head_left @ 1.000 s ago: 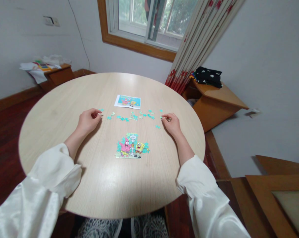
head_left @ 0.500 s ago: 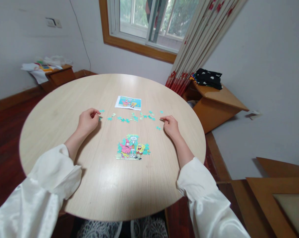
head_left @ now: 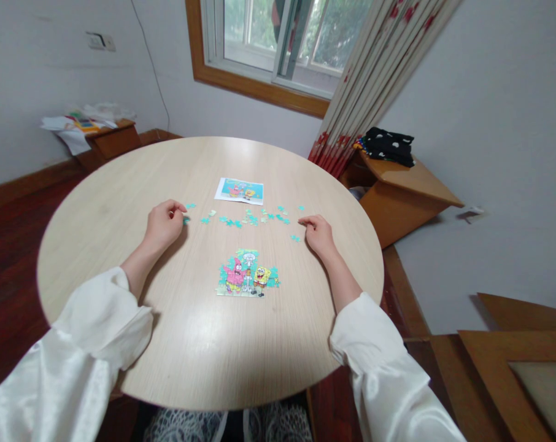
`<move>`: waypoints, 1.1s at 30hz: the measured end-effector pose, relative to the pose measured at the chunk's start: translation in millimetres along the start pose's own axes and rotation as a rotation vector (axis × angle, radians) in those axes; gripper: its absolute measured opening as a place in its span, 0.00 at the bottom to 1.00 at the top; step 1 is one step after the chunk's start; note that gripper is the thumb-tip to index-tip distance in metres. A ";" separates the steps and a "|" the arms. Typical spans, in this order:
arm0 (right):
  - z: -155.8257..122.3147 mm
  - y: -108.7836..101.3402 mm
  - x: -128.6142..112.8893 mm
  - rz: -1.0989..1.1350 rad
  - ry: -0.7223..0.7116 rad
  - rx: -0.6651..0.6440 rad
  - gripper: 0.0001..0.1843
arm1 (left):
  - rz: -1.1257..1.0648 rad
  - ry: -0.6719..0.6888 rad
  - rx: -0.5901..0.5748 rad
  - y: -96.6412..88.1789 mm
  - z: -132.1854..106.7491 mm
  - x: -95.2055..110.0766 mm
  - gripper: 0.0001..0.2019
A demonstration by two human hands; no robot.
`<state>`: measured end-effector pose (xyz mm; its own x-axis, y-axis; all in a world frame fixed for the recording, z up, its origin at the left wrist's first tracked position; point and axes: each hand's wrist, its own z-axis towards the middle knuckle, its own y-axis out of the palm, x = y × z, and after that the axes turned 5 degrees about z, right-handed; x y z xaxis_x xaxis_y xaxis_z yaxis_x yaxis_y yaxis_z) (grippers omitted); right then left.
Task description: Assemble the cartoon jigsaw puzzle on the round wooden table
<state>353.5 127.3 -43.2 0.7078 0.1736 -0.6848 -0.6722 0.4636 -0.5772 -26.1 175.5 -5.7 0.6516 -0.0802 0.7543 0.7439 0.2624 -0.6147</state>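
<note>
My left hand [head_left: 164,222] rests on the table left of the loose pieces, fingers curled in. A teal puzzle piece [head_left: 186,220] shows right by its fingertips; whether they grip anything is hidden. Across the table, my right hand [head_left: 318,233] is bent with fingertips together, pointing left; what they hold, if anything, is too small to make out. Two joined-looking teal pieces [head_left: 295,238] lie just beside it. Between the hands runs a scattered row of loose puzzle pieces [head_left: 233,223]. Nearer me lies a partly assembled jigsaw puzzle [head_left: 235,276] with pink, grey and yellow cartoon figures.
A printed reference picture [head_left: 239,191] lies flat behind the loose pieces. Everything is on a round wooden table [head_left: 204,350]. Beyond its edge stand a cabinet [head_left: 402,190] with black cloth [head_left: 388,146] at right and a small stand [head_left: 115,141] at left.
</note>
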 end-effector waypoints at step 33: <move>-0.3 0.0 0.3 -0.017 -0.010 0.013 0.18 | 0.000 0.015 -0.020 1.7 2.0 -3.6 0.07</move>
<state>353.7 127.1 -43.5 0.7209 0.1744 -0.6707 -0.6576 0.4776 -0.5827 -27.5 178.2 -9.1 0.6540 -0.0945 0.7506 0.7463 0.2434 -0.6195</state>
